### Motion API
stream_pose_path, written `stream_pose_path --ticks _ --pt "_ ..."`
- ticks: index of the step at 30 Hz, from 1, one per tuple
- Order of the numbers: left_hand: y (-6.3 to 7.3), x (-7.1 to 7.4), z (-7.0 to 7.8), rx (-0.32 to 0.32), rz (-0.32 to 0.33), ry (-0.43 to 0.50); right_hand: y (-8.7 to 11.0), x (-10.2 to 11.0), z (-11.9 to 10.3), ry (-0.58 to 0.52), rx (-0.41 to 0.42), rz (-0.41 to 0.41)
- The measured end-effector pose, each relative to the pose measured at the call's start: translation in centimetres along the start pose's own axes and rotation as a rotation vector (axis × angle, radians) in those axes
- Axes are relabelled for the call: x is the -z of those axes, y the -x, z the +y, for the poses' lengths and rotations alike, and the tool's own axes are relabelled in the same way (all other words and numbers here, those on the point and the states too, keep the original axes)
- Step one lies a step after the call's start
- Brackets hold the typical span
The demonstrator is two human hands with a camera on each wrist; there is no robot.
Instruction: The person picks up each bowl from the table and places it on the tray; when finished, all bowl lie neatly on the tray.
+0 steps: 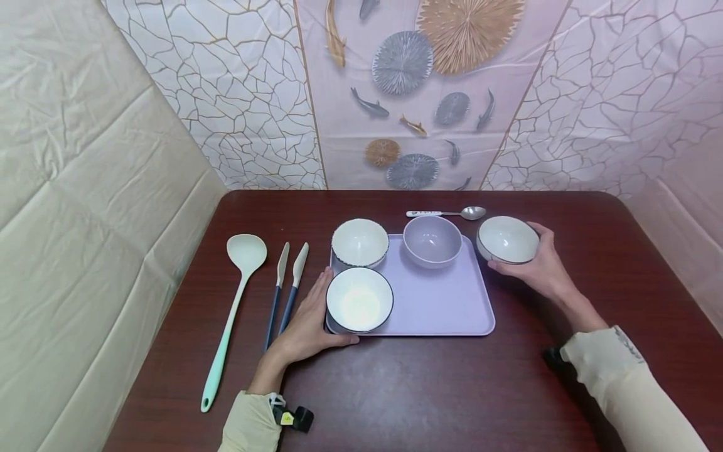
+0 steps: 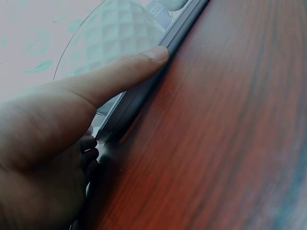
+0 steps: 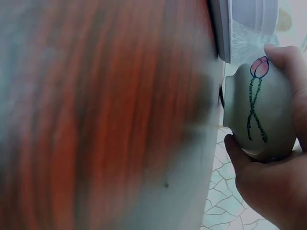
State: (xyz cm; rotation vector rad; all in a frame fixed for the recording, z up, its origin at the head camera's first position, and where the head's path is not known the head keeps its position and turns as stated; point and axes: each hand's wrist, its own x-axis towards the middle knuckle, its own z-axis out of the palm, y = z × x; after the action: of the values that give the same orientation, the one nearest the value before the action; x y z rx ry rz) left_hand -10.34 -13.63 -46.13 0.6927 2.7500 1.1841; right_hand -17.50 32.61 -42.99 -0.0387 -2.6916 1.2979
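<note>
My left hand [image 1: 305,323] lies at the front left corner of a lilac tray [image 1: 446,307]. Its thumb stretches along the front rim, and the other fingers extend up the left side, beside a white bowl with a dark rim [image 1: 359,300]. In the left wrist view that bowl [image 2: 115,38] shows a dimpled outside. To the right of the tray, my right hand [image 1: 533,267] grips another white bowl [image 1: 508,240] by its side, thumb in front. A pink tulip is painted on this bowl [image 3: 276,115] in the right wrist view; its foot appears just off the table.
On the tray's back part stand a scalloped white bowl [image 1: 360,243] and a lilac bowl [image 1: 432,242]. Behind lies a spoon [image 1: 473,213]. Two blue-handled knives [image 1: 273,314] and a mint-handled ladle [image 1: 228,326] lie left on the dark wooden table [image 1: 418,389].
</note>
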Motion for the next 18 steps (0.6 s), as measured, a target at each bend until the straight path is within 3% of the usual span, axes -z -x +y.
stream_pose_path --ticks 9,18 --pt "-0.1 -0.1 -0.1 -0.002 0.0 -0.005 2.9 1.3 -1.4 0.028 0.014 -0.036" --pt "-0.2 -0.2 -0.3 0.001 -0.005 0.014 6.6 0.0 -3.5 -0.089 0.138 -0.098"
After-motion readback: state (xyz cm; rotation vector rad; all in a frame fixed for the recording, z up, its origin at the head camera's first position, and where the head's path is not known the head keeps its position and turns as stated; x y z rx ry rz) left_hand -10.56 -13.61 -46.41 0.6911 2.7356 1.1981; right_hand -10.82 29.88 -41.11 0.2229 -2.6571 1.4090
